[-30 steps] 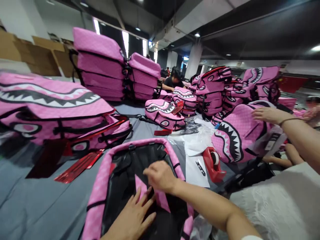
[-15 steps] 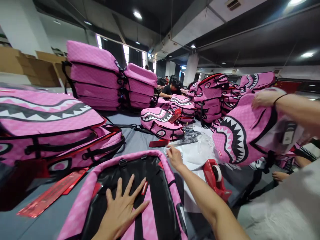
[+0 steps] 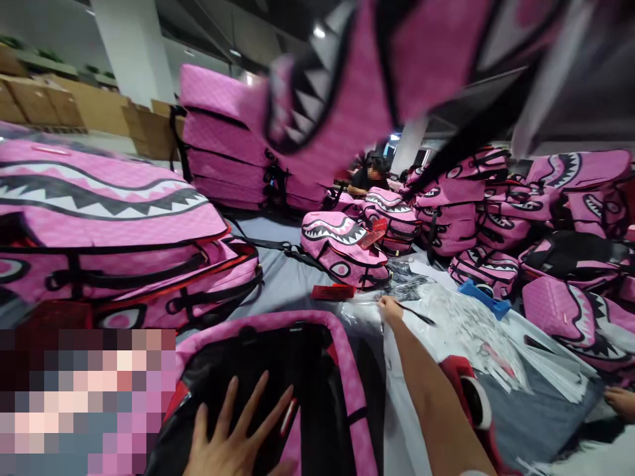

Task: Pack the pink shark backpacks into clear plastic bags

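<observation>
My left hand (image 3: pixel 238 430) lies flat with fingers spread on the black back panel of a pink backpack (image 3: pixel 354 396) in front of me. My right hand (image 3: pixel 391 309) reaches past that backpack with its fingers closed on the edge of a clear plastic bag (image 3: pixel 394 390), part of which runs back beside my forearm. A thin dark strip sticks out right of this hand; I cannot make out what it is. Close beyond lie a red packet (image 3: pixel 333 292) and a small pink shark-mouth bag (image 3: pixel 342 248). A red tape dispenser (image 3: pixel 466 390) stands right of my forearm.
A blurred pink backpack (image 3: pixel 357 99) hangs in the air across the upper view. Large backpacks (image 3: pixel 99 198) lie at left, with a tall stack (image 3: pixel 223 145) behind. White plastic bags (image 3: pixel 471 324) and a blue tape dispenser (image 3: pixel 483 299) are at right. A co-worker (image 3: pixel 370 175) sits beyond.
The view has turned right. The backpack a co-worker held at right is now high across the view. My right hand has closed on the plastic; my left hand stays spread on the backpack.
</observation>
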`<state>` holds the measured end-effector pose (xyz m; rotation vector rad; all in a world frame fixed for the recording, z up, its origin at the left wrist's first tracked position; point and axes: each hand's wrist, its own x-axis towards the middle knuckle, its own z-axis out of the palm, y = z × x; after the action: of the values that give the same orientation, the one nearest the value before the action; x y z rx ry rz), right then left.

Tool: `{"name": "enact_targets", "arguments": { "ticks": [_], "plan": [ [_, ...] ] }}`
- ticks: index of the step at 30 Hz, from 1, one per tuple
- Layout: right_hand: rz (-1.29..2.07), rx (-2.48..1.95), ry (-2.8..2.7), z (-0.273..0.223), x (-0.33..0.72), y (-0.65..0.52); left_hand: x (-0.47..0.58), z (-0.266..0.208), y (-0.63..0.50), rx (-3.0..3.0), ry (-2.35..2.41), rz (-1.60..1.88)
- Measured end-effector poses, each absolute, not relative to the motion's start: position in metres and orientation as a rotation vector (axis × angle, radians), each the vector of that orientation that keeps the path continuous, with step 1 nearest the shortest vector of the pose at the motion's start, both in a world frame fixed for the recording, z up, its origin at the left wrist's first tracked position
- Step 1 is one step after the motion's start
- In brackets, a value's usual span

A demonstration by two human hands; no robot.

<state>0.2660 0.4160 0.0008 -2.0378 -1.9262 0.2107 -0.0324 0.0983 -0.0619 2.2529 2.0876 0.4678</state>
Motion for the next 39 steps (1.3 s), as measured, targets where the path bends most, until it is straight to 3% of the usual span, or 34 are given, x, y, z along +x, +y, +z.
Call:
{"name": "enact_targets", "arguments": {
  "ticks": [10,16,20,26,31,37,39],
  "plan": [
    [-0.025,-1.861,-1.908,0.101,0.265,0.365,-0.021,-0.059,0.107,2.219,2.097,0.546],
    [-0.016,-1.424,-2.205,0.098,0.150,0.256,-0.017,-0.035,0.105,2.188,2.005,0.648],
    [0.131,-1.055,-2.159,0.096,0.123,0.169,-0.017,-0.021,0.098,2.108,1.832,0.913],
    [0.347,-0.953,-2.075,0.071,0.147,0.075,0.002,-0.004,0.041,1.261,1.165,1.420],
    [0.451,-1.013,-2.182,0.058,0.155,0.037,0.016,0.011,-0.023,0.843,1.304,1.647],
    [0.650,-1.098,-1.915,0.084,0.157,0.067,-0.009,0.000,-0.043,1.350,1.788,1.400],
    [0.625,-1.081,-1.969,0.089,0.152,0.068,-0.012,0.003,-0.040,1.589,1.982,1.480]
  ]
}}
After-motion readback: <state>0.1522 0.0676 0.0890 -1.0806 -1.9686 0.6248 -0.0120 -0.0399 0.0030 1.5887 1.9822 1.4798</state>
